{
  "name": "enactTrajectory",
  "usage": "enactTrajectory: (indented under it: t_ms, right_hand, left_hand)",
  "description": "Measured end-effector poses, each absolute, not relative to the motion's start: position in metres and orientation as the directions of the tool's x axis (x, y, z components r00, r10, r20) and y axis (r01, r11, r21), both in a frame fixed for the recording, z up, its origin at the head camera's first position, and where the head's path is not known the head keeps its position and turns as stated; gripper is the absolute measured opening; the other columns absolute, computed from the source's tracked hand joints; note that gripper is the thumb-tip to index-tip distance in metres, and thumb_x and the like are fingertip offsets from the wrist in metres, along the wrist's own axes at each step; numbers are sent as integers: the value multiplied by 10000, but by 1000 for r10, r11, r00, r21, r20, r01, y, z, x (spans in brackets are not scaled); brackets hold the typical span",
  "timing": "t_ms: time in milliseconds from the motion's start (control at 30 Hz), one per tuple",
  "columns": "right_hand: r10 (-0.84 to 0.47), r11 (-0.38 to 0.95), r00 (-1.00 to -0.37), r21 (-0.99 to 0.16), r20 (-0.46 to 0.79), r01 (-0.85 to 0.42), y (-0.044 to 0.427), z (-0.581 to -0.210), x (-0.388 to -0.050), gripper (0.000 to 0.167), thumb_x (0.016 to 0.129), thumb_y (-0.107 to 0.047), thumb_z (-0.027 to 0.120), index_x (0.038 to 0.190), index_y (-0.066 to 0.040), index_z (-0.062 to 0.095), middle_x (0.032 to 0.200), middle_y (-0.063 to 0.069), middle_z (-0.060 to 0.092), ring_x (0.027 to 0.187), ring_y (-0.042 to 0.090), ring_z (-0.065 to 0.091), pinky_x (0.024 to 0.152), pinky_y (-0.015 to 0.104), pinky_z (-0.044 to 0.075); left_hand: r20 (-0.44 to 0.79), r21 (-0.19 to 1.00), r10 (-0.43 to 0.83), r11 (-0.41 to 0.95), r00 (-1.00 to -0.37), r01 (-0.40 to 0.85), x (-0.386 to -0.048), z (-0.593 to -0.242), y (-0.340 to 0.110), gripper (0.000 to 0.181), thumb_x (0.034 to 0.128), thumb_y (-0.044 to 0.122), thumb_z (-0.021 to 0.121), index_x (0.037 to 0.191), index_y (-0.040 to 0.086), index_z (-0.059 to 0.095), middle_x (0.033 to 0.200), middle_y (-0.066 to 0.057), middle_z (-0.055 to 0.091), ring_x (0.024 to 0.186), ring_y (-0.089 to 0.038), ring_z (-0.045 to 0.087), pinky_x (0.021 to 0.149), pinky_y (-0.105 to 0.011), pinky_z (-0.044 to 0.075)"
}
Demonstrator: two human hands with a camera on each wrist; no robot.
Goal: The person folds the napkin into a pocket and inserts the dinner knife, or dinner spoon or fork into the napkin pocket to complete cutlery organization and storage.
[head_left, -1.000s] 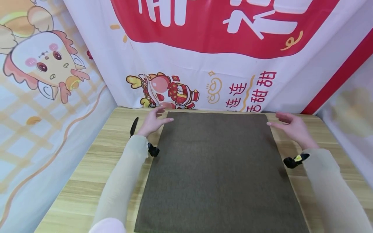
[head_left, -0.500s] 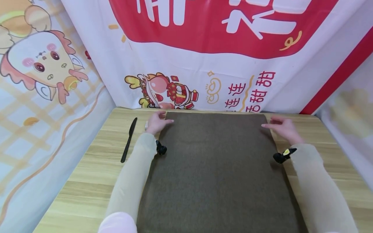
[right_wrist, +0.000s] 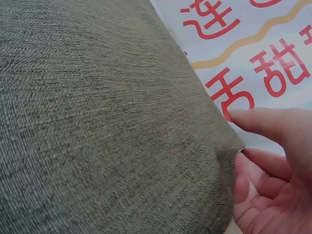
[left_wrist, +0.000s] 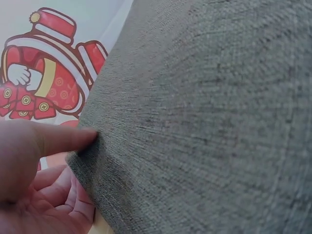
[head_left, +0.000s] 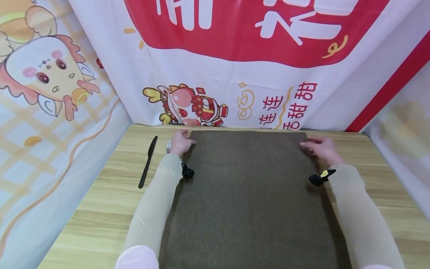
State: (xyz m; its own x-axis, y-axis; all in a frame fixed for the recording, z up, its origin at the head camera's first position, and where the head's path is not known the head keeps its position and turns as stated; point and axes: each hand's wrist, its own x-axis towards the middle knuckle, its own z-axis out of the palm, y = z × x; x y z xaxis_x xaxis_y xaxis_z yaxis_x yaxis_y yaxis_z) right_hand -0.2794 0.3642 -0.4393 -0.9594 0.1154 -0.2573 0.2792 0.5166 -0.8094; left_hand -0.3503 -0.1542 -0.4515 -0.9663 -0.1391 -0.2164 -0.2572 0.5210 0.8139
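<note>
A large dark grey-brown woven cloth (head_left: 248,198) lies spread over the wooden table. At its far left corner, my left hand (head_left: 180,143) pinches the edge; in the left wrist view the thumb presses on top while the other fingers curl beneath. My right hand (head_left: 324,150) is at the far right corner. The right wrist view has its thumb at the cloth's edge and the fingers curled at the corner, which bends up a little. Partly hidden by my left hand is a fork (head_left: 169,145), only its tines showing. A black knife (head_left: 147,162) lies further left.
The wooden tabletop (head_left: 100,201) shows on both sides of the cloth. A printed red and white banner (head_left: 235,74) hangs right behind the far edge. Patterned fabric (head_left: 60,149) closes off the left side, and pale fabric (head_left: 403,130) the right.
Both hands have come down from above the far corners and taken hold of the cloth there. The right hand has moved left. The knife and the fork's tines have come into view.
</note>
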Motion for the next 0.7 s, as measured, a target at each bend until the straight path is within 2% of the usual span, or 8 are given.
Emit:
enactTrajectory:
  t_ms: [100,233,333,500,700]
  right_hand:
    - [147,530,-956,-796,-254,293,363,-441,-281,700,1027,-399,602,1544,15,376,1457,289,436,1176,401,472,946,456,459]
    - [161,528,-954,-795,-252,299,363,-442,-282,616,1049,-365,568,1514,14,430,1465,290,423,1189,428,447,1007,536,421]
    - [154,523,-959,-803,-239,285,365,-442,-281,572,1060,-351,545,1492,15,464,1430,279,446,1159,411,448,972,500,433]
    - [162,518,-964,-813,-213,266,366,-437,-279,553,1059,-342,533,1464,30,490,1334,259,506,1081,358,486,875,395,448]
    - [152,517,-967,-817,-206,255,366,-427,-275,637,1017,-467,589,1437,5,507,1301,221,540,1033,301,551,841,344,498]
  left_hand:
    - [-217,824,-143,503,-966,-260,-351,-452,-156,574,990,237,698,1495,60,492,1438,-166,550,1294,-311,528,1069,-486,425]
    - [-207,824,-137,509,-969,-248,-347,-450,-159,431,1038,334,615,1398,98,617,1360,-126,601,1189,-299,557,996,-482,471]
    - [-201,820,-121,522,-972,-234,-342,-445,-160,368,1048,306,601,1357,115,661,1301,-116,639,1125,-292,573,955,-470,485]
    - [-202,830,-111,509,-973,-230,-339,-443,-161,410,1033,183,623,1433,99,595,1371,-124,612,1215,-276,564,1014,-459,468]
    - [-163,851,-91,490,-982,-187,-341,-441,-161,475,1000,98,647,1465,74,552,1361,-142,613,1234,-267,562,1032,-439,457]
